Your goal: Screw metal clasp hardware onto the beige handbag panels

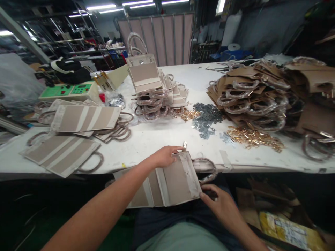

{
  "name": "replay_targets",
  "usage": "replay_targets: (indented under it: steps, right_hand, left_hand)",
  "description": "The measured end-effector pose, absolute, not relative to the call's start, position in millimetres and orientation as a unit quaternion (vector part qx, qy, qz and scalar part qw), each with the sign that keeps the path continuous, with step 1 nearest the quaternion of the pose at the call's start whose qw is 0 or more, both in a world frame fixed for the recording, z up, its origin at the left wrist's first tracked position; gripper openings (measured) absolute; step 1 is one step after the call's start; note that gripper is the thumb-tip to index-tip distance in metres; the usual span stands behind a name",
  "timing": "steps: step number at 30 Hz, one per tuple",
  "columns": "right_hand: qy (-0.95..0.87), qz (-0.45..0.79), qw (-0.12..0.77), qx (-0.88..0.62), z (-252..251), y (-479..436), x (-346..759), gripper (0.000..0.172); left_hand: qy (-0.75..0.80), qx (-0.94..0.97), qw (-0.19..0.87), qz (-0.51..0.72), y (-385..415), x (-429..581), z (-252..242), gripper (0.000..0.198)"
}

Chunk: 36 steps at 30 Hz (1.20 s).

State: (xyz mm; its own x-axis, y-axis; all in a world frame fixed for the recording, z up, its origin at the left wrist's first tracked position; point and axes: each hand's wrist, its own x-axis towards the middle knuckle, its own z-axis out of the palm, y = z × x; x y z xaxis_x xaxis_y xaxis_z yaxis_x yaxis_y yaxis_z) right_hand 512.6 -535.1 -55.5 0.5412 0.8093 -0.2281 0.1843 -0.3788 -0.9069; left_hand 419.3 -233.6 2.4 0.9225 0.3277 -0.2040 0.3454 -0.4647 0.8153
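A beige handbag panel [179, 183] with pale strips lies across the table's front edge and over my lap. Its plastic-wrapped handle [209, 170] curves out at the right side. My left hand [166, 157] grips the panel's far edge, fingers bent over it. A small shiny metal piece [184, 145] stands up at that edge by my left fingertips; whether the fingers hold it I cannot tell. At the near right corner, my right hand [218, 202] pinches the panel, thumb on the face and forefinger curled near the handle's base. The other right fingers are partly hidden.
Bag panels with handles lie at left [85, 118]. Behind my hands stands a stack of bag panels [145, 73]. Grey metal plates [205, 118] and gold metal pieces [253, 137] lie in heaps. At right is a tall pile of brown wrapped-handle panels [251, 90]; a green-faced machine [70, 90] is far left.
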Motion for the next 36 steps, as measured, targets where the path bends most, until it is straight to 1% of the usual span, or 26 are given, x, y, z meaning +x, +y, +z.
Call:
replay_targets:
  steps: [1,3,5,6,8,10,12,13,16,19,21,26,31,36]
  right_hand:
    - [-0.369,0.295,0.445,-0.761,-48.2,-536.1,518.5,0.032]
    - [-0.443,0.193,0.437,-0.759,-33.2,-528.3,529.9,0.024]
    - [-0.512,0.119,0.408,-0.747,-21.0,-507.3,539.9,0.027]
    - [-0.540,0.098,0.376,-0.746,-16.9,-493.7,544.2,0.031]
    - [-0.577,0.093,0.279,-0.762,-12.9,-466.4,550.6,0.037]
    - [-0.592,0.098,0.190,-0.777,-13.5,-446.6,553.7,0.038]
    - [-0.601,0.092,0.140,-0.781,-16.8,-437.7,554.3,0.039]
    - [-0.603,0.086,0.127,-0.783,-18.5,-436.6,554.4,0.039]
    - [-0.599,0.085,0.117,-0.787,-20.8,-437.4,556.2,0.039]
    - [-0.589,0.112,0.146,-0.787,-19.4,-432.5,561.7,0.037]
    - [-0.577,0.123,0.167,-0.790,-18.6,-426.7,565.3,0.035]
    - [-0.578,0.110,0.168,-0.791,-20.5,-422.6,564.2,0.033]
    - [-0.584,0.104,0.143,-0.792,-22.0,-426.9,561.0,0.037]
    - [-0.593,0.109,0.128,-0.788,-18.8,-423.6,561.2,0.039]
  left_hand:
    - [0.198,0.869,0.454,-0.002,-234.9,418.8,0.4,0.076]
    - [0.210,0.887,0.410,-0.007,-237.4,419.3,-1.7,0.077]
    - [0.222,0.899,0.377,-0.019,-240.2,420.4,-2.8,0.075]
    - [0.230,0.904,0.359,-0.016,-242.3,420.3,-3.6,0.072]
    - [0.246,0.918,0.310,0.018,-249.1,416.8,-6.8,0.062]
    - [0.256,0.929,0.252,0.084,-260.4,408.3,-13.4,0.045]
    - [0.243,0.938,0.194,0.151,-276.1,396.5,-23.5,0.025]
    - [0.229,0.942,0.170,0.176,-284.8,390.5,-29.3,0.023]
    - [0.194,0.953,0.113,0.203,-307.4,377.2,-44.3,0.036]
    - [0.194,0.961,0.095,0.171,-315.1,373.9,-49.3,0.050]
    - [0.199,0.965,0.092,0.143,-312.6,375.2,-47.5,0.055]
    - [0.204,0.969,0.084,0.113,-306.1,375.4,-42.6,0.056]
    - [0.207,0.966,0.093,0.124,-306.0,372.9,-45.1,0.055]
    - [0.201,0.966,0.070,0.150,-301.3,374.9,-50.4,0.052]
